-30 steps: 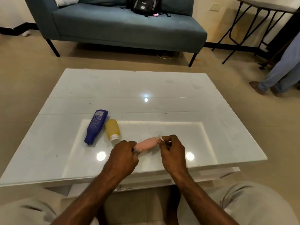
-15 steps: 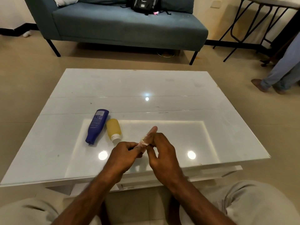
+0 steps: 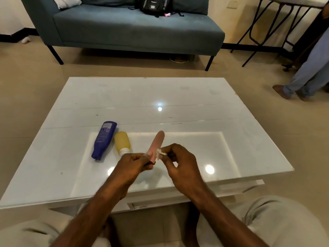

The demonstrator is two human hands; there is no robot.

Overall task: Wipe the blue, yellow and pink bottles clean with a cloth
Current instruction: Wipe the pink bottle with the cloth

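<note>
My left hand [image 3: 132,165] grips the near end of the slim pink bottle [image 3: 156,143], which points up and away from me above the white glass table [image 3: 178,100]. My right hand [image 3: 181,162] pinches a small white cloth [image 3: 159,153] against the bottle's lower right side. The blue bottle [image 3: 104,139] lies on the table to the left, its cap toward me. Right beside it lies the yellow bottle [image 3: 122,142], white cap toward me. Both are apart from my hands.
A blue-grey sofa [image 3: 135,29] with a black backpack [image 3: 154,5] stands beyond the table. A person's legs [image 3: 306,75] and a black-framed table [image 3: 277,18] are at the right. My knees sit below the table's near edge.
The pink bottle turned from lying sideways between my hands to pointing away and up. My right hand with the cloth moved from its far end down to its lower side.
</note>
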